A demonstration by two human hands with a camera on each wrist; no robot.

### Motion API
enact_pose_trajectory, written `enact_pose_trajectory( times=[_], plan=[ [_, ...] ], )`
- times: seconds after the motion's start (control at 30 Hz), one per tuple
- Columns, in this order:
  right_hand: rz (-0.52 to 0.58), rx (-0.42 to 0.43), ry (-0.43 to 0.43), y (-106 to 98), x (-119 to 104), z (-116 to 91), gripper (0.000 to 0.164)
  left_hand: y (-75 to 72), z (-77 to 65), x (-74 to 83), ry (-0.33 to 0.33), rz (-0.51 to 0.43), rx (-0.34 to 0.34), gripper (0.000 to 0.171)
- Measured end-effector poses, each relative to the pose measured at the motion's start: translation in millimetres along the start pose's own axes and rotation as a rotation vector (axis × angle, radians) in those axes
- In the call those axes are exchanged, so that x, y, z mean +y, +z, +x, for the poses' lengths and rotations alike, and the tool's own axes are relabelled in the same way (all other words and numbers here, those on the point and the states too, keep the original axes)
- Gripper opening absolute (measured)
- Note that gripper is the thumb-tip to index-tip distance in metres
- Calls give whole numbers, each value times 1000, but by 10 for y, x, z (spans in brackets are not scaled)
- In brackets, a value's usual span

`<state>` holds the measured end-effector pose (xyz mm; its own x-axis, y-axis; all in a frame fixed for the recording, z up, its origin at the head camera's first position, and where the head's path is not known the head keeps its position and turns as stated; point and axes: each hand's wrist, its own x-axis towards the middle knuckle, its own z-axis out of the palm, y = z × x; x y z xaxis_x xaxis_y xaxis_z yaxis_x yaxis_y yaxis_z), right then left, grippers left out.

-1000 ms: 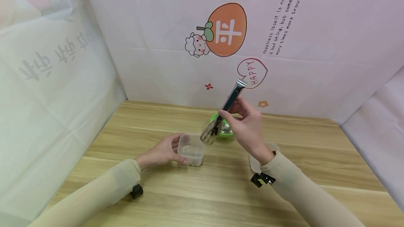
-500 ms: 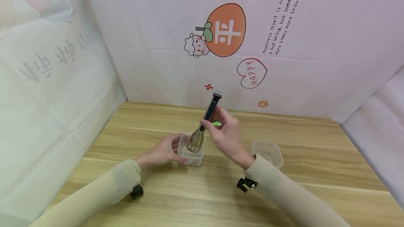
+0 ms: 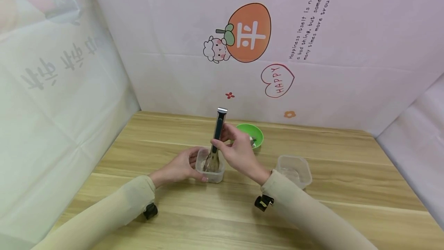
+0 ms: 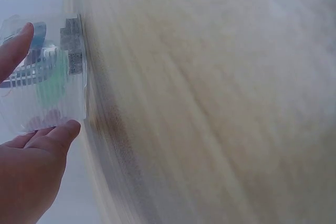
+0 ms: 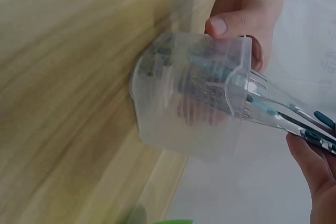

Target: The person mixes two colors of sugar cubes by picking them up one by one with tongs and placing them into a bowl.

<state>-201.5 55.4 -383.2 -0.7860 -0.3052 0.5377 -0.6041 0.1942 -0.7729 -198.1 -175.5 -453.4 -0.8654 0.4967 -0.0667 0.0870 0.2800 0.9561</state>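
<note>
A clear plastic container (image 3: 215,178) stands on the table, held by my left hand (image 3: 179,168) between thumb and fingers at its left side. Tongs (image 3: 218,126) with dark inlays on the handle and slotted metal heads are gripped in my right hand (image 3: 243,156). They point steeply down, their heads inside the container. Through its wall in the left wrist view, small grey speckled pieces (image 4: 75,61) show at the bottom. From the right wrist view, the slotted heads look close together; whether they pinch a piece I cannot tell.
Behind my right hand is a green bowl (image 3: 256,131) with grey and white pieces, partly hidden. Another clear container (image 3: 302,169) stands to the right, near my right sleeve. A printed white cloth (image 3: 173,68) rises along the table's back edge.
My right hand has moved left and down, bringing the tongs from above and right of the container into it. More of the green bowl and right container shows. My left hand has stayed put.
</note>
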Motion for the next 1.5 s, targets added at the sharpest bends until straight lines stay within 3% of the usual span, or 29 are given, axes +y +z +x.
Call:
enact_pose_trajectory(
  times=[0.23, 0.33, 0.63, 0.87, 1.33, 1.5],
  plan=[
    [-35, -126, -16, 24, 88, 85, 28, 3, -16, 4, -1, 6, -2, 100],
    [-41, -143, -12, 47, 116, 69, 27, 13, -23, 14, 0, 5, -1, 100],
    [-18, 13, -46, 84, 146, 52, 19, 14, -3, 36, 7, 14, 3, 97],
    [0, 80, -31, 76, 186, 52, 19, 11, -4, 40, 10, 14, 2, 97],
    [-34, 107, -52, 115, 253, 29, 22, -3, -1, 35, 23, 14, 0, 96],
    [-48, 140, -56, 103, 19, 13, 21, -1, -6, 30, 23, 20, -1, 96]
  ],
)
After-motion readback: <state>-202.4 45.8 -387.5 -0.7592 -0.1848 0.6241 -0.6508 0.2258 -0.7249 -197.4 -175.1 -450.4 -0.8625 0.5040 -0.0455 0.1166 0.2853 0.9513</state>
